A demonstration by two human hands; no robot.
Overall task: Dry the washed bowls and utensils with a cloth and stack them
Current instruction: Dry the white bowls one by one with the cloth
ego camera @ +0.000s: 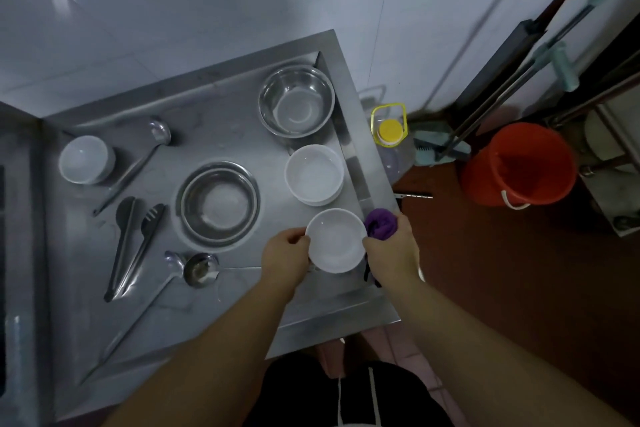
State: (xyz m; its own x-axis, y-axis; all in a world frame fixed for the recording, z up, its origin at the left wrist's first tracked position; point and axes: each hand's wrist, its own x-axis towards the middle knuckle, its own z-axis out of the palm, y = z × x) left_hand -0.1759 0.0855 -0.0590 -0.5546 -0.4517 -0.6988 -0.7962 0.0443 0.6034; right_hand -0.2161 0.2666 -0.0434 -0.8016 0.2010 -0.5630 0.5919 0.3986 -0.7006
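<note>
Risk first, as I read it from my end: small white bowl point(336, 240) sat near the counter's point(207, 107) front right corner, w/ bare floor just beyond that edge. If the bowl was wet, a slip from either side could've sent it off the steel & down. Cause would be the split job on the right side, one hand managing cloth and rim together.

Left hand point(284, 250) gripped the bowl's left rim, fingers curled over the edge, thumb side up. Right hand point(393, 251) was curled round the purple cloth point(381, 224), bunched up & poking out above the knuckles, while that hand also touched the bowl's right rim. Couldn't tell how firm the right-side hold on the bowl was; fingers were hidden under it.

Whether the bowl rested on the counter or was lifted just clear, I couldn't tell.

Just behind it was a bigger white bowl point(314, 173), looked like two nested, a likely stack spot. Steel bowl point(297, 101) farther back, steel plate point(218, 204) to the left, another white bowl point(85, 159) far left. Tongs point(133, 246) & two ladles point(138, 163) point(194, 269) lay apart on the left, prob. undried.
</note>
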